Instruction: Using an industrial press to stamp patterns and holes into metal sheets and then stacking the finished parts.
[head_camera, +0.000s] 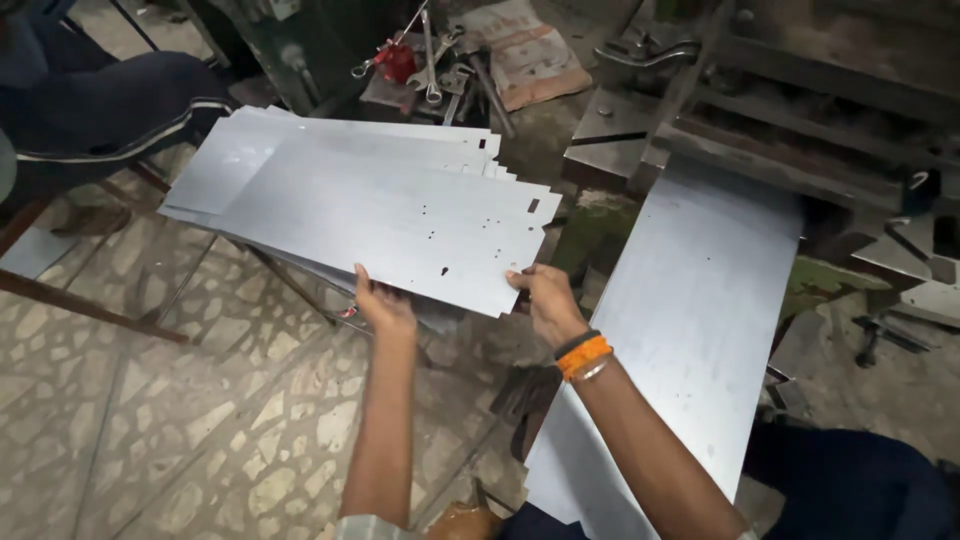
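My left hand (383, 303) and my right hand (543, 297) both grip the near edge of the top metal sheet (400, 225), a long grey panel with small punched holes and a notch. That sheet lies on a fanned stack of similar sheets (240, 150) spread over a low stand. An orange and black band circles my right wrist. A second long metal sheet (680, 300) lies to the right, running from the press machine (790, 90) toward me.
Wrenches (430, 60) and a red can (398, 62) lie on a block at the back. Another person's dark trousered leg (100, 105) is at the top left. The floor (150, 400) is stone mosaic. A green machine base (595, 230) stands in the middle.
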